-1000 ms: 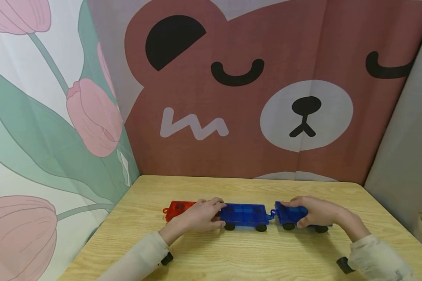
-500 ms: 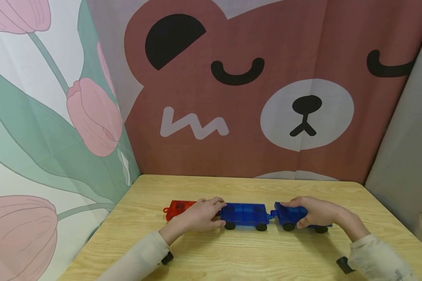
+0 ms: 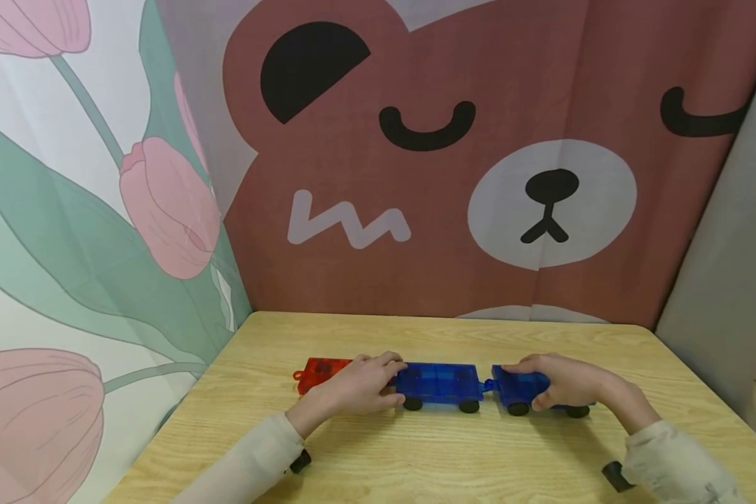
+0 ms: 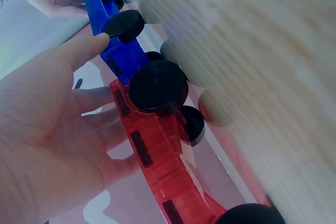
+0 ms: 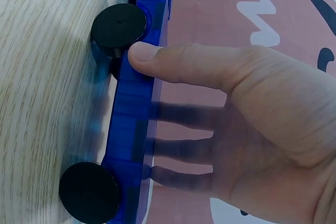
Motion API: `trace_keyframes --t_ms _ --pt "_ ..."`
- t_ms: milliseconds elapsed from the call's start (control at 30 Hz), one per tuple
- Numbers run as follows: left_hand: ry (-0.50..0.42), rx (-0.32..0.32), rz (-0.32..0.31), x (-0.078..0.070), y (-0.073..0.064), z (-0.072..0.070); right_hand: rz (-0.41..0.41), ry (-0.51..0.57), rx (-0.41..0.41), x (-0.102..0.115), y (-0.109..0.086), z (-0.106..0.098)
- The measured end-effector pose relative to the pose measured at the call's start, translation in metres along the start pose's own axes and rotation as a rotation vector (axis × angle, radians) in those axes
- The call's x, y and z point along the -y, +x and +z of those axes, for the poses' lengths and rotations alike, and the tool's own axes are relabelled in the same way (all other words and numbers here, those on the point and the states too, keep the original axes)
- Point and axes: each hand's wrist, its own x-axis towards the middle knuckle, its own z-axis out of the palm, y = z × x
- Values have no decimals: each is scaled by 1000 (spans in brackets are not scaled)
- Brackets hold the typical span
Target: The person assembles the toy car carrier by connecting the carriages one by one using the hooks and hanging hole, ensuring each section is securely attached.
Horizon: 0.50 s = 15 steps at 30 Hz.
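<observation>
A row of see-through toy train cars with black wheels lies across the table. At its left end is a red car [image 3: 324,373], partly hidden by my left hand [image 3: 365,385]. That hand pinches the left end of the middle blue car [image 3: 441,383]; its thumb [image 4: 89,51] lies by a wheel, and other fingers reach behind the red car. My right hand [image 3: 563,381] grips the right-hand blue car [image 3: 510,381], thumb in front [image 5: 173,64] and fingers behind its side. Between the two blue cars, the small blue couplings [image 3: 488,386] meet; whether they are hooked cannot be told.
The cars stand on a light wood-grain table [image 3: 441,455]. Behind it hangs a cloth with a bear print [image 3: 441,273], and a tulip-print cloth [image 3: 164,210] covers the left side. A grey surface [image 3: 731,294] borders the right.
The coupling between the two blue cars sits a little lower and the gap there looks slightly narrower. Both hands keep their hold and have barely moved.
</observation>
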Motion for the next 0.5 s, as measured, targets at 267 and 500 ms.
trace_keyframes --t_ms 267,500 --pt "-3 6 3 0 1 0 26 16 13 -2 1 2" --pt "-208 15 -20 7 -1 4 75 12 -38 1 -2 0"
